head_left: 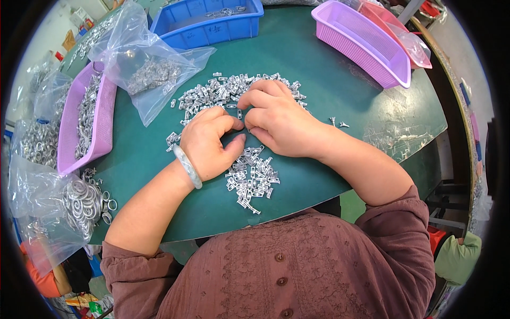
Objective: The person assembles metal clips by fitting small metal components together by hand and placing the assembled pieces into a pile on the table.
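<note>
Small silver metal pieces [210,95] lie in a wide heap on the green table, beyond my hands. A smaller pile of similar pieces [254,178] lies nearer to me. My left hand [210,141], with a pale bangle [187,166] at its wrist, is between the two piles, its thumb and fingers curled toward each other. Close beside it, my right hand [276,117] bends its fingers down at the heap's near edge. One loose metal piece [239,114] shows in the narrow gap between the hands. Whatever the fingertips hold is too small or hidden to name.
A purple basket [105,125] of metal parts and clear plastic bags [186,63] of parts stand at left. Ring-shaped parts [85,204] lie at the near left. At the back are a blue bin [207,36] and a purple basket [366,50].
</note>
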`<state>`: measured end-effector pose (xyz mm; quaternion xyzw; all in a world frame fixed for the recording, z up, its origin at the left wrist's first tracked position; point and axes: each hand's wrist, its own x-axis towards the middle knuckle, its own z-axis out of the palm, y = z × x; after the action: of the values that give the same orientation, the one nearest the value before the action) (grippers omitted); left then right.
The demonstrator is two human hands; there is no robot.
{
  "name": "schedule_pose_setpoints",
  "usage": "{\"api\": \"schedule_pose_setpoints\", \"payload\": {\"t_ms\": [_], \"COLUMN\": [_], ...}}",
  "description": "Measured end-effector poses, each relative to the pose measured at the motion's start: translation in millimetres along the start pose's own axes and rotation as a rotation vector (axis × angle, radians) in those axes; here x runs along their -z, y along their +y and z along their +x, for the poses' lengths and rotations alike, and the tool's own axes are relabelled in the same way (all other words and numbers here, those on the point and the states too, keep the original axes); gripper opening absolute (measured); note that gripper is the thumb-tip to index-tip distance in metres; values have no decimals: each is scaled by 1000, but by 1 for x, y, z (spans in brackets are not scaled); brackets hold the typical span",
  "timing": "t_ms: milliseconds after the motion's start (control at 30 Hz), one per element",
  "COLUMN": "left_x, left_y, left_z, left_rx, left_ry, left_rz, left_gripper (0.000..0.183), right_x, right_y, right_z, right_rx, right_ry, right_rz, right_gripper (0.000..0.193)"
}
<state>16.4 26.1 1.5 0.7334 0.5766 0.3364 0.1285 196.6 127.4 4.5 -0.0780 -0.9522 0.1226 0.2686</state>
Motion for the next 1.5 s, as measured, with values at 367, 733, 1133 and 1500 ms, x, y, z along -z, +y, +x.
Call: {"api": "schedule_pose_setpoints", "payload": {"t_ms": [367, 733, 1133, 1500], "left_x": [0, 0, 0, 1], "left_y": [0, -5, -1, 3], "left_z": [1, 2, 2, 3], "left_rx": [-16, 28, -46, -78], "left_ry": [7, 73, 180, 184], "left_rz": [-5, -296, -276, -245], "left_gripper": [15, 8, 4, 8], "right_x": [-3, 4, 11, 13], "right_y": [0, 5, 9, 8], "right_z": [-1, 2, 0, -2], "right_rx": [-3, -43, -122, -115], "right_ry": [-4, 103, 78, 56], "right_rz": [-3, 237, 304, 236], "right_gripper": [9, 13, 9, 11]}}
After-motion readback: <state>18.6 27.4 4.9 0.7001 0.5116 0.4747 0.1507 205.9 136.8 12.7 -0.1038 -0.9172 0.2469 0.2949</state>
